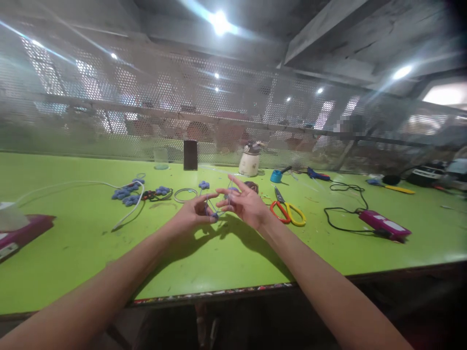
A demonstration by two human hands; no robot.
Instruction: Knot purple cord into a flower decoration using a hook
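Observation:
Over the middle of the green table, my left hand (pixel 195 211) pinches a small piece of blue yarn work (pixel 215 215) between thumb and fingers. A thin blue strand runs from it up to my right hand (pixel 246 201), looped around the raised index finger. The other right fingers are bent towards the yarn, close to the left fingertips. Behind the hands lie a blue yarn flower (pixel 204 185) and a metal ring (pixel 185 195). More blue flowers (pixel 127 194) rest to the left, beside a dark braided cord (pixel 156 195). A brown bundle (pixel 251 186) is partly hidden behind my right hand.
Scissors with red and yellow handles (pixel 288 213) lie right of my hands. Further back stand a dark phone-like slab (pixel 190 155), a white bottle (pixel 249 161) and a blue pot-like item (pixel 276 176). A purple power strip (pixel 385 225) with black cord is right; a white cable (pixel 91 183) crosses left.

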